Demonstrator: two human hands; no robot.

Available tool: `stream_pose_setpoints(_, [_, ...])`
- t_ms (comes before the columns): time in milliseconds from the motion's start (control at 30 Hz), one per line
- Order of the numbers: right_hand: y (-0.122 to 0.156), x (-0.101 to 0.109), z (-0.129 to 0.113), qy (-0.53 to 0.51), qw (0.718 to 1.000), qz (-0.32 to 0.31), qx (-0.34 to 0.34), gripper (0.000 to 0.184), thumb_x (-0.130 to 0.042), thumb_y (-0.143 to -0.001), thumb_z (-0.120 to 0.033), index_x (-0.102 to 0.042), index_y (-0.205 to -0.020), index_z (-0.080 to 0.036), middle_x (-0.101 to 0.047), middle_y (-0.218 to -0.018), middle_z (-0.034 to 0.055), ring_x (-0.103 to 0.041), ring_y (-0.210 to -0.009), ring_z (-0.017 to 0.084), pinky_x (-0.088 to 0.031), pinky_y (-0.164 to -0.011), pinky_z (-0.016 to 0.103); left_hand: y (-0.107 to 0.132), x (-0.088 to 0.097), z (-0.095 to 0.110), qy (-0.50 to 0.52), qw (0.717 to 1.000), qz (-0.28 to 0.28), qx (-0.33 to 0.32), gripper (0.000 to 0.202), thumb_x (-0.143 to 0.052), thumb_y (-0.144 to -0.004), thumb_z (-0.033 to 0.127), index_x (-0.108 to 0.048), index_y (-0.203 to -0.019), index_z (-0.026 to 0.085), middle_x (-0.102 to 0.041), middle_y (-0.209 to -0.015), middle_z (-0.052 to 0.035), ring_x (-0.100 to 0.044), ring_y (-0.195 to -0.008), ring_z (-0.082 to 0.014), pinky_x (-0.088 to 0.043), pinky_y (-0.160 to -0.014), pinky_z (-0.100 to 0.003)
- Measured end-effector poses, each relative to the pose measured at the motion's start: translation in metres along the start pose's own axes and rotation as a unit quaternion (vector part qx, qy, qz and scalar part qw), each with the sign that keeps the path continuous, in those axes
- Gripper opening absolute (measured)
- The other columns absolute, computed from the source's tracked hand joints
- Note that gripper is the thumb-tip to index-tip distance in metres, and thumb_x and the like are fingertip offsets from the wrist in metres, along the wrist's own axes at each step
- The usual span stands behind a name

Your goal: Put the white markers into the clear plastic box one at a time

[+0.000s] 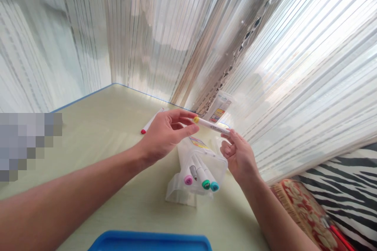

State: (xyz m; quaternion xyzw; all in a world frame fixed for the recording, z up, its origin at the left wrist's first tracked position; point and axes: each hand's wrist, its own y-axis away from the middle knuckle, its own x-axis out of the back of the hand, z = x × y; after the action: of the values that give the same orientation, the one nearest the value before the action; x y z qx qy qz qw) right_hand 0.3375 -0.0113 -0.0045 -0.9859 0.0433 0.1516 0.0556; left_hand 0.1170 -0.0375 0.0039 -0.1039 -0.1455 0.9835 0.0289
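A white marker with a yellow end is held up above the table, slanting down to the right. My right hand pinches its far right end between thumb and fingers. At the yellow end, my left hand has its thumb and fingers apart; the index fingertip is at the cap, and whether it touches I cannot tell. Below both hands, a clear plastic case lies tilted on a clear stand. Inside it are several markers, among them a pink-ended one, a green-ended one and a teal-ended one.
Behind my left hand a red-ended marker lies on the pale green table. A second clear case stands by the curtain. A blue tray sits at the near edge. Zebra-striped fabric is at right.
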Motion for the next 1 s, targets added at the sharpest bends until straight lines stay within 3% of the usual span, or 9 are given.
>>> stream_pose_setpoints(500, [-0.0001,0.0007,0.0003,0.017,1.000,-0.001,0.001,0.030,-0.081,-0.070,-0.041,-0.064,-0.083,-0.019,-0.065,-0.075,-0.0001,-0.039,-0.042,0.004,-0.024,-0.037,0.021,-0.0007,-0.0013,0.0003,0.018,1.000,0.004,0.001,0.031,-0.083,-0.066,0.028,-0.074,-0.093,0.015,-0.074,-0.089,-0.0078,-0.060,-0.064,-0.0115,-0.041,-0.049,-0.021])
stream_pose_setpoints(1000, [-0.0002,0.0001,0.0005,0.009,1.000,0.006,0.003,0.030,-0.082,-0.068,-0.039,-0.065,-0.082,-0.019,-0.066,-0.075,0.0003,-0.038,-0.041,0.004,-0.024,-0.038,0.021,-0.0003,0.0006,-0.0008,0.001,1.000,0.003,-0.013,0.032,-0.082,-0.068,0.029,-0.073,-0.096,0.016,-0.074,-0.091,-0.0076,-0.062,-0.068,-0.0120,-0.041,-0.049,-0.020])
